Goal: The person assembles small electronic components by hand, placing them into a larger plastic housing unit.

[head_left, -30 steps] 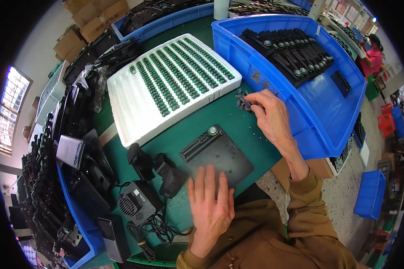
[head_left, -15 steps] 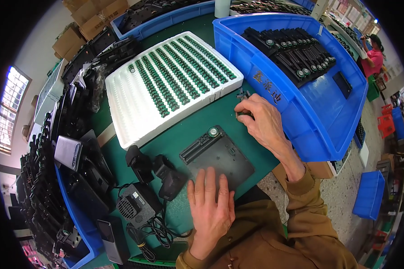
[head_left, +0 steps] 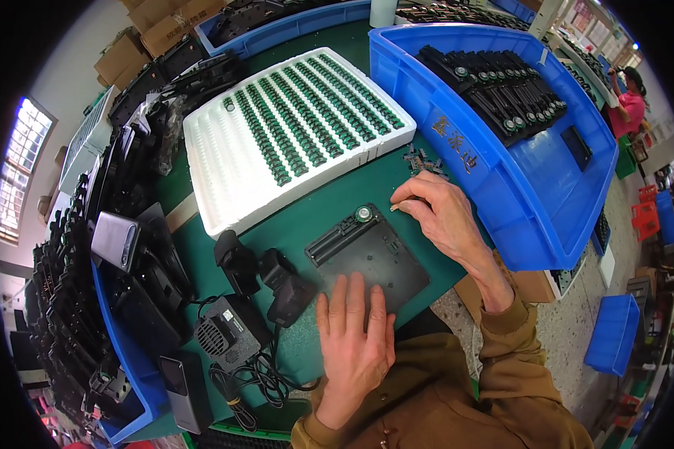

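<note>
A flat black plastic panel (head_left: 386, 262) lies on the green tabletop, with a slotted strip and a round silvery part (head_left: 364, 214) along its far left side. My left hand (head_left: 354, 337) rests open on the panel's near edge, fingers stretched out. Beyond the panel's right side, my right hand (head_left: 443, 217) is raised with thumb and forefinger pinched together. A tiny light bit shows at those fingertips, too small to name. Just past this hand lies a small pile of grey metal pieces (head_left: 424, 160).
A white foam tray (head_left: 217, 198) with rows of green-and-black parts stands beyond the panel. A blue bin (head_left: 494, 172) holding black assemblies is at the right. Left of the panel are black plastic pieces (head_left: 284, 284), a speaker-like box (head_left: 231, 333) and coiled cables (head_left: 266, 385).
My right hand has drawn back from the metal pieces toward the panel, uncovering more of the pile. My left hand stays on the panel. The whole view has shifted slightly.
</note>
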